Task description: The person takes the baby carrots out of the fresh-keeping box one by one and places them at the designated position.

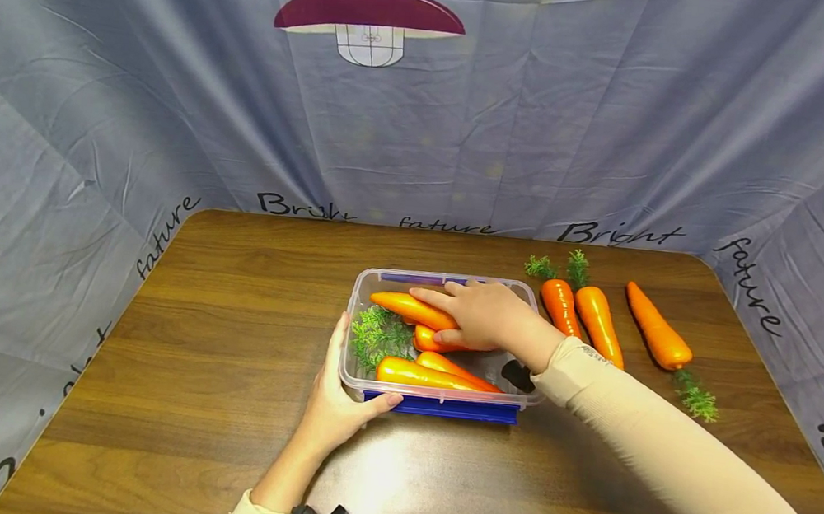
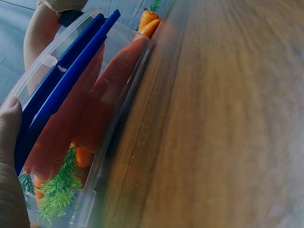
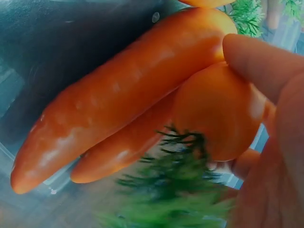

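Observation:
A clear plastic box [image 1: 536,399] with blue side latches [image 1: 445,408] stands on the table and holds several orange carrots with leafy green tops [image 1: 378,336]. At its front left corner my left hand [image 1: 328,410] grips the box, the thumb on the front side by the latch and the fingers along the left wall. My right hand [image 1: 490,314] reaches into the box and holds a carrot [image 1: 413,308], its tip pointing left, above other carrots. In the right wrist view, thumb and fingers are around the blunt end of this carrot [image 3: 218,111]; its greens hang below.
Right of the box lie two carrots [image 1: 599,321] side by side, greens toward the back. Farther right is another carrot [image 1: 658,330] with its greens [image 1: 696,396] toward the front. A printed grey curtain [image 1: 423,142] borders the wooden table [image 1: 225,338] at the back and sides.

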A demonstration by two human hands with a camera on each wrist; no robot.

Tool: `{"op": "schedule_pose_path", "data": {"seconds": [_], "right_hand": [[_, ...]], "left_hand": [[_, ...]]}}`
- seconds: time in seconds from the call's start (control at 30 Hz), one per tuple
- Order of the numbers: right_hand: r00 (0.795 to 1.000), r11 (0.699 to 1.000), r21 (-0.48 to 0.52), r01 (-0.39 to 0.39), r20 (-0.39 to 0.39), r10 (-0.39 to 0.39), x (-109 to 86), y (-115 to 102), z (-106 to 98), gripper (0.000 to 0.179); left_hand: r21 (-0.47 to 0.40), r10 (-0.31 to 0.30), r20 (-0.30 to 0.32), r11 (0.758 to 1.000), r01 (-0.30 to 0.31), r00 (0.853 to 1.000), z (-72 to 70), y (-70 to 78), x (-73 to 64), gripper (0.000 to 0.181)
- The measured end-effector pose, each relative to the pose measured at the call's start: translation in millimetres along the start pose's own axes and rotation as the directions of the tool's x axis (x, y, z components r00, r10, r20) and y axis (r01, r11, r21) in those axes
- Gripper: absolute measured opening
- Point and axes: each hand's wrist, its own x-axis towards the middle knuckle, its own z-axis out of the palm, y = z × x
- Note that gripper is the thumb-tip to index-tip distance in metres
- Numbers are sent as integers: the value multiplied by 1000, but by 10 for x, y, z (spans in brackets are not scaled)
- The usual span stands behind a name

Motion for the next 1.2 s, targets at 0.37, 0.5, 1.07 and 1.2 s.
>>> {"op": "schedule_pose_path", "data": {"seconds": [0.37,0.5,1.07,1.2], "right_hand": [[993,994,12,104,-47,-104,-5,15,-17,73],[993,994,37,107,-58,-105,-37,56,-34,73],[977,973,184,141,-186,-106,-473,166,-337,78],[977,982,168,83,-208,-47,-624,237,-387,76]], "left_hand": [[-1,7,-1,1000,-7,1000,0,-14,4,125],[3,13,-5,1000,-13,1000,4,-20,3,125],[11,9,-7,1000,-8,1000,9,-15,-2,126],[2,13,-8,1000,-13,1000,12,-15,-3,127]]}}
